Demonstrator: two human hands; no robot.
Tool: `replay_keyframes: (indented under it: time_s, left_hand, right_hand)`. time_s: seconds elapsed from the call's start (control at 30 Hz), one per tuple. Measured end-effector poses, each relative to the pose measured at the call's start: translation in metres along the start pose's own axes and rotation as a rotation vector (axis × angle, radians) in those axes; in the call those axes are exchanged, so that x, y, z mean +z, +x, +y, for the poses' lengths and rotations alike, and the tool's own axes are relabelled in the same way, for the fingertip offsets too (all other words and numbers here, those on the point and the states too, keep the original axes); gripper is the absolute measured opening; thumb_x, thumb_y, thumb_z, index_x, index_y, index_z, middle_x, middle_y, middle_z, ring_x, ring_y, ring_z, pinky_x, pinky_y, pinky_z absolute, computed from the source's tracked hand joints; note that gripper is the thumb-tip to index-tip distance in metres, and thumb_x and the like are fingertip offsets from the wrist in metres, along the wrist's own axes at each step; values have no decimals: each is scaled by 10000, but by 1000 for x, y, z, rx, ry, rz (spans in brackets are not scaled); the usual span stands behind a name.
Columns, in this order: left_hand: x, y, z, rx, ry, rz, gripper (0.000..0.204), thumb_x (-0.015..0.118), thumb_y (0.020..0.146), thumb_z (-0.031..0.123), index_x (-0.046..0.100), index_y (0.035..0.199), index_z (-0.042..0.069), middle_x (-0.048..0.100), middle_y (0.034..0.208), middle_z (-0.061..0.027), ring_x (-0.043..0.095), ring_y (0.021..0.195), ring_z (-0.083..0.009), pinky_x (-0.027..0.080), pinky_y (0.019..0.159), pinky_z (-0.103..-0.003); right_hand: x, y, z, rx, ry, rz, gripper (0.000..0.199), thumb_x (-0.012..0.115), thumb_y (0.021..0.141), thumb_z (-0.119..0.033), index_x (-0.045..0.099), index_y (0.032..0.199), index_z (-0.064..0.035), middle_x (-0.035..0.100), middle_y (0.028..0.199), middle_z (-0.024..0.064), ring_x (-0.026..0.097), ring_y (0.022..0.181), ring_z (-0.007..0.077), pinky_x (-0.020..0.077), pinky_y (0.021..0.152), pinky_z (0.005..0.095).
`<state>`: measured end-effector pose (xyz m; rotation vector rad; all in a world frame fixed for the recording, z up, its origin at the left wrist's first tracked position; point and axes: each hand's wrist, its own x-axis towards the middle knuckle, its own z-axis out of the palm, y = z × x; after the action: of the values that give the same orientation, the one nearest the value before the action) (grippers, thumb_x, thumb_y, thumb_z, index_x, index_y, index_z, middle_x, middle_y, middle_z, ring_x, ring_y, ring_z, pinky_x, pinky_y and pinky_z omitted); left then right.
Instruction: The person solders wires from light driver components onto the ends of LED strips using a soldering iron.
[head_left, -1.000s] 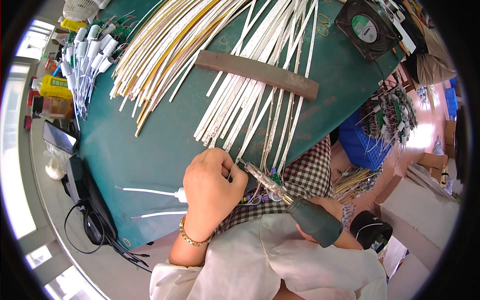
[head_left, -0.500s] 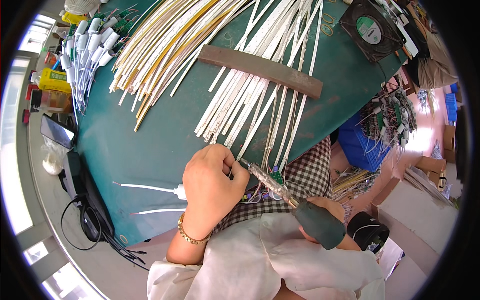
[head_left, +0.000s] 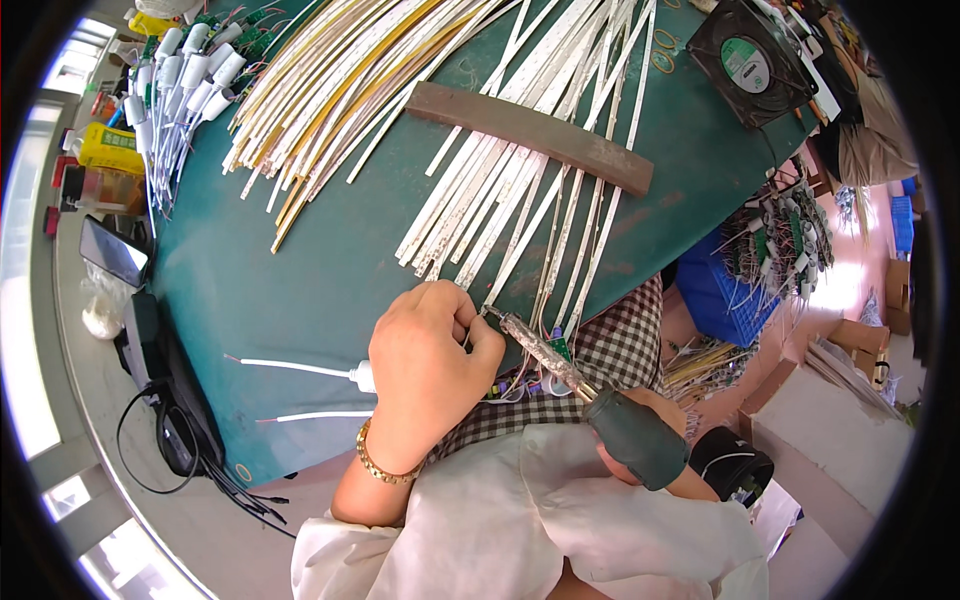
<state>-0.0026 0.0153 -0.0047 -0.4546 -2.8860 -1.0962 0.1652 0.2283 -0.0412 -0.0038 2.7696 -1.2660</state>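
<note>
My right hand (head_left: pixel 655 412) is wrapped round the dark handle of a soldering iron (head_left: pixel 545 355). The iron's tip meets the near end of one of the narrow white strips (head_left: pixel 495 200), right beside my left fingertips. My left hand (head_left: pixel 425 365) is closed in a pinch at that same spot; whatever it grips is hidden behind the fingers. From under this hand a white cylindrical part (head_left: pixel 362 376) and two white wires with bare ends stick out to the left. A small green circuit board (head_left: pixel 558 347) with thin wires sits just behind the iron's shaft, above my lap.
A brown bar (head_left: pixel 530 137) lies across the strips on the green table (head_left: pixel 260 330). More white and yellow strips (head_left: pixel 330 90) spread at the back left, near white cylinders with wires (head_left: pixel 180 80). A black fan (head_left: pixel 748 65) stands back right; a blue crate (head_left: pixel 725 290) is below the table's right edge.
The view has shifted slightly. Both hands stay almost in place, with the iron's tip still by my left fingertips and the strip end.
</note>
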Motion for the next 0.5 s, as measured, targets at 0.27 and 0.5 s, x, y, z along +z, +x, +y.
replay_keyframes:
  time_s: [0.27,0.5]
  left_hand:
    - [1,0,-2,-6,21,5,118,617,664,-12,509,661,36,459,571,-55,444,522,-197,383,506,-326]
    - [1,0,-2,1,11,20,117,618,660,-10,513,655,42,461,567,-57,457,528,-208,387,512,-330]
  right_hand:
    - [4,-6,-1,58,69,68,291,729,737,-350,701,915,-121,679,774,44,649,667,190,482,553,346]
    - [-8,9,13,-294,254,-13,303,651,856,-242,648,1061,-18,679,912,117,645,755,196,545,670,358]
